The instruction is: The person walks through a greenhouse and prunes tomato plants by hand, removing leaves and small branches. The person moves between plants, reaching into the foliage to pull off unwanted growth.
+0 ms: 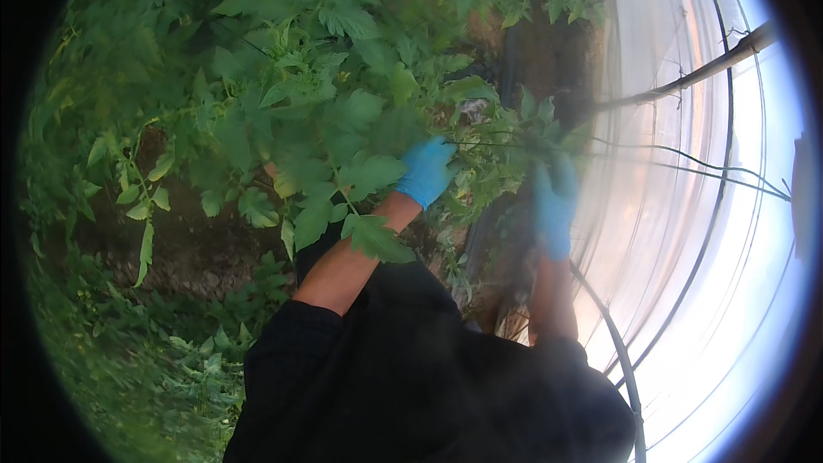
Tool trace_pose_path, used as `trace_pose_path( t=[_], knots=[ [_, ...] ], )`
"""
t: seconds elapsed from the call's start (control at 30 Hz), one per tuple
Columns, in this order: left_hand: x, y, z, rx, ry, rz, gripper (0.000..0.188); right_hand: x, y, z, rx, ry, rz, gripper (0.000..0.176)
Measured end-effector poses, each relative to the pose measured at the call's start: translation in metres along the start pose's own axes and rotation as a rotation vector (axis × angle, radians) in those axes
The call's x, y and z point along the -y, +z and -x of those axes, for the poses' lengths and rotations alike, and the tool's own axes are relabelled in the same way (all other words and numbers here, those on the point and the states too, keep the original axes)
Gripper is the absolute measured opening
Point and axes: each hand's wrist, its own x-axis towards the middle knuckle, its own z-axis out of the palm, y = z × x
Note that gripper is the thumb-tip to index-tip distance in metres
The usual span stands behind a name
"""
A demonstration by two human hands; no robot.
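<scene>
Tomato plants point(360, 109) with broad green leaves fill the space before me. My left hand point(427, 172), in a blue glove, reaches in among them with its fingers curled. A thin dark string point(482, 143) runs rightward from those fingers, which appear closed on it. My right hand point(556, 206), gloved in blue too, is raised beside the plastic wall and blurred by motion. Leafy tomato shoots point(543, 116) are just beyond its fingers; whether it grips them cannot be made out. A leafy stem point(347, 196) crosses in front of my left forearm.
Translucent plastic sheeting point(633, 206) forms a wall on the right. A pole point(694, 80) and thin wires point(707, 173) stretch across it. A dark pipe point(479, 238) lies along the ground. Bare soil point(193, 257) shows at left, with low foliage point(199, 360) below it.
</scene>
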Motion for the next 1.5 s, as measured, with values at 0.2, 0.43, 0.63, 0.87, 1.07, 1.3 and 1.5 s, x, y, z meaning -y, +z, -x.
trace_pose_path(
  t=[0.2, 0.43, 0.63, 0.87, 1.07, 1.3, 1.5],
  knots=[
    [0.013, -0.002, -0.009, -0.187, 0.168, -0.028, 0.024, -0.069, 0.024, 0.029, 0.107, 0.382, -0.192, 0.036],
    [0.023, 0.001, -0.020, -0.179, 0.119, 0.332, 0.020, -0.077, 0.065, 0.016, 0.182, 0.226, -0.044, 0.035],
    [0.023, -0.006, -0.028, -0.043, 0.151, 0.188, 0.029, -0.059, 0.060, -0.020, 0.095, 0.242, -0.372, 0.030],
    [0.009, -0.002, -0.048, 0.061, -0.242, 0.291, 0.059, -0.064, 0.055, -0.066, 0.146, 0.342, -0.865, 0.043],
    [0.025, 0.030, -0.053, -0.119, -0.123, 0.048, 0.059, -0.078, 0.057, -0.111, 0.383, 0.481, -0.964, 0.072],
    [0.046, 0.048, -0.049, -0.250, -0.292, 0.008, 0.049, -0.054, 0.051, -0.123, 0.856, 0.336, -1.231, 0.087],
    [0.047, 0.048, -0.036, -0.584, -0.057, 0.226, 0.034, -0.036, 0.061, -0.064, 0.391, 0.001, -1.122, 0.092]
  ],
)
